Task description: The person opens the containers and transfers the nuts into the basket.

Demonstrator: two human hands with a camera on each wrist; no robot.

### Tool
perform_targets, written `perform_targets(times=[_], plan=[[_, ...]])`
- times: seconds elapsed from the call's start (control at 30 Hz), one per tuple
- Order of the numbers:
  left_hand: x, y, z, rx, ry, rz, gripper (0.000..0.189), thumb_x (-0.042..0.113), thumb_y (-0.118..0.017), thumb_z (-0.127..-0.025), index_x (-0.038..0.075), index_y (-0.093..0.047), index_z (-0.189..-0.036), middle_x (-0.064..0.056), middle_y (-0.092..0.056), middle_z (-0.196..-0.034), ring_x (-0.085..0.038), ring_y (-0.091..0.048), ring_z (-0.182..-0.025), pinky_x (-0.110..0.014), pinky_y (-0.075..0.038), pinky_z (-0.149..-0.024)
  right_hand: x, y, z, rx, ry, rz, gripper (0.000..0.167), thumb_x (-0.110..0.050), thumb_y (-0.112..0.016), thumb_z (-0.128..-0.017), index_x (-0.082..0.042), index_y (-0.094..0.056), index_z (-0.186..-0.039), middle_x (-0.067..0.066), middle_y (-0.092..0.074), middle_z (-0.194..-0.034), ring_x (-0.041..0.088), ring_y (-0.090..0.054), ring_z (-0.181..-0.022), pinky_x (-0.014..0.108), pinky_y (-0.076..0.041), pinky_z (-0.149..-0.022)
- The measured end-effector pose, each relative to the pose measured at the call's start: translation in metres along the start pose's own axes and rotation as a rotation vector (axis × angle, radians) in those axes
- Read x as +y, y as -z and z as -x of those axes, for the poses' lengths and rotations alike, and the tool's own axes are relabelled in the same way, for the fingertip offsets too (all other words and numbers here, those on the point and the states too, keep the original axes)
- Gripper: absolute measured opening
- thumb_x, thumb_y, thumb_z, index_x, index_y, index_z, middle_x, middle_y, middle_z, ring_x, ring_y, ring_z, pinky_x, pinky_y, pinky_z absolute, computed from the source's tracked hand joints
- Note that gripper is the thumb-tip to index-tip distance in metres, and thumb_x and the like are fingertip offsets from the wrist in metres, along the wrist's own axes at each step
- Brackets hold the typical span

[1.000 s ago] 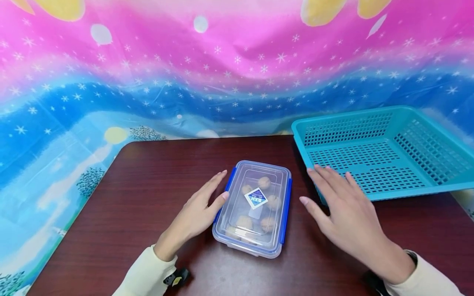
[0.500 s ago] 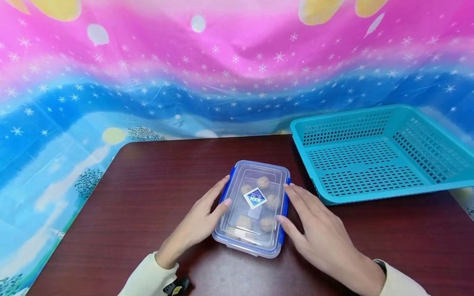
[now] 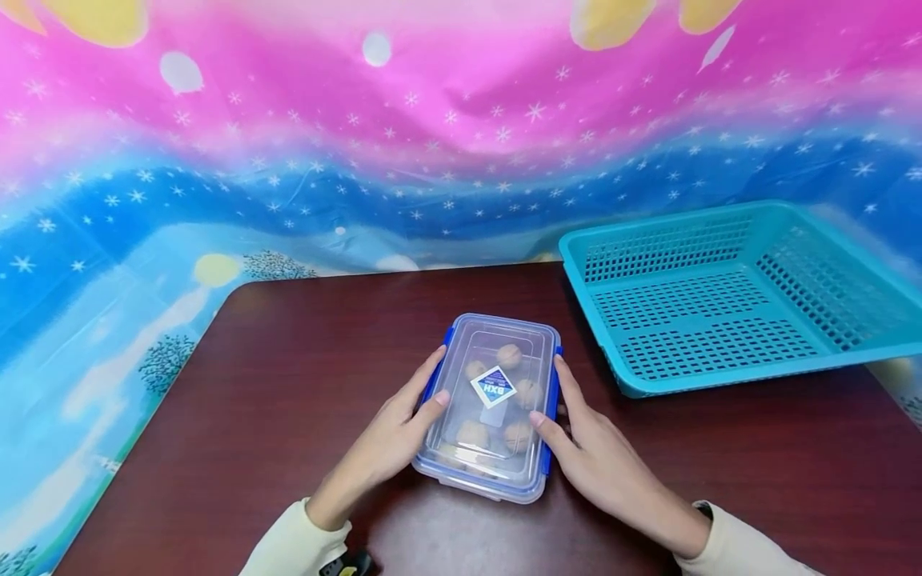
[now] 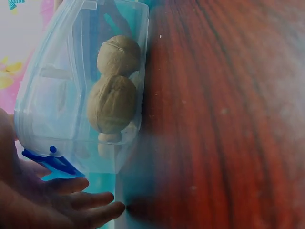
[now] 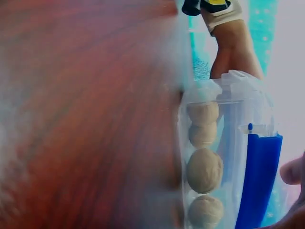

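Note:
A clear plastic food container [image 3: 519, 332] with blue side clips stands on the table, its lid shut. Through its walls several walnuts [image 4: 112, 104] show at the bottom. My left hand [image 3: 389, 432] lies along the left side, thumb on the lid's edge. In the left wrist view its fingers [image 4: 95, 200] are fairly straight, below a blue clip [image 4: 55, 164]. Against the right side rests my right hand [image 3: 598, 448], index finger straight and thumb over the lid's edge; its other fingers are mostly hidden. The right wrist view shows that side's long blue clip [image 5: 259, 176], still fastened.
A teal perforated basket [image 3: 612, 360] sits at the table's back right, with nothing in it. The dark wooden table [image 3: 288, 384] extends around the container. Behind it hangs a pink and blue patterned cloth [image 3: 432, 200].
My right hand has come left from beside the basket to the container's right side. The left hand has stayed at the left side. The container has barely moved.

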State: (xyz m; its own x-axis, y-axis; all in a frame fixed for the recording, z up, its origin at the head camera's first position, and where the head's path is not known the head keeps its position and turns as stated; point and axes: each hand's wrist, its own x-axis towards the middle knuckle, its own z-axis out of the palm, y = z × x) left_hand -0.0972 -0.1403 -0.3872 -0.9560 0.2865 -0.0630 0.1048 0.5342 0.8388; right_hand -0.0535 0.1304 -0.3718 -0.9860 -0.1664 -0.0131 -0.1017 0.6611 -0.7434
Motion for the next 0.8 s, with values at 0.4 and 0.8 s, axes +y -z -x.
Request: perform_targets(times=[0.4,0.8], plan=[[-0.008,0.001,-0.003,-0.086,0.016,0.151,0.058,0.037,-0.042,-0.114,0.046,-0.019,-0.166,0.007,-0.022,-0.174,-0.027,-0.027,-0.159,-0.061,-0.025,-0.126,0.000,-0.005,-0.003,-0.105,-0.149,-0.210,0.089,-0.046,-0.054,-0.108,-0.030,0.010,-0.169,0.021,-0.027,-0.170,0.036,-0.030,-0.156,0.063,-0.024,-0.125],[-0.011,-0.001,-0.003,-0.136,0.001,0.261,0.057,0.025,-0.031,-0.116,0.045,-0.015,-0.167,0.006,-0.017,-0.175,-0.027,-0.026,-0.157,-0.057,-0.026,-0.124,-0.001,-0.022,0.002,-0.056,-0.130,-0.283,0.076,-0.046,-0.041,-0.112,-0.034,0.008,-0.169,0.009,-0.004,-0.178,0.038,-0.012,-0.162,0.065,-0.013,-0.127]])
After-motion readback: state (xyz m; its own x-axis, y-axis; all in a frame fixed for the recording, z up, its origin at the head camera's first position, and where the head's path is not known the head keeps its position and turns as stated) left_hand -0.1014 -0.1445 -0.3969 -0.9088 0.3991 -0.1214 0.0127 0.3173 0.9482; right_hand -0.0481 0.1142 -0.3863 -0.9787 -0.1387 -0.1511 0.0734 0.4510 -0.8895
